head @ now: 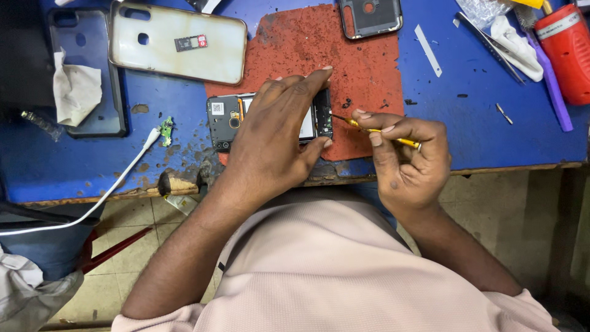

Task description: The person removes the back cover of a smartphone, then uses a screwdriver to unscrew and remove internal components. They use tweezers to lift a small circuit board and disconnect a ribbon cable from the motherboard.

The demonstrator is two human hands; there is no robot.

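Left hand: the left hand (276, 132) lies palm down over an opened smartphone (224, 120), fingers spread and pressing on it, index finger stretched along the far edge and thumb hooked on the near edge. The forearm runs back toward the body at the lower left.

Right hand: the right hand (409, 157) is curled, thumb and first fingers pinched around a thin yellow-handled screwdriver (375, 130). The wrist bends inward so the tool points left.

Screwdriver tip: its dark tip sits at the right end of the smartphone, just beside the left index finger.

Smartphone: it lies back cover off, lengthwise on a worn red mat (362, 55), near the front edge of the blue table (479, 123). Most of it is hidden under the left hand; only the dark camera end on the left and a strip of circuit board on the right show.

Behind the hands: a pale phone back cover (178, 40) with a small SIM tray (191, 42) on it, a dark clear case (86, 67) holding a crumpled cloth (77, 89), and another dark phone shell (370, 16) at the mat's far edge.

To the right: a red cylinder (565, 52), a purple tool (553, 86), tweezers (488, 43), a white plastic strip (428, 50).

To the left: a white cable (117, 181) ending beside a small green circuit piece (166, 130).

Foreground: the person's pale pink shirt (344, 270).
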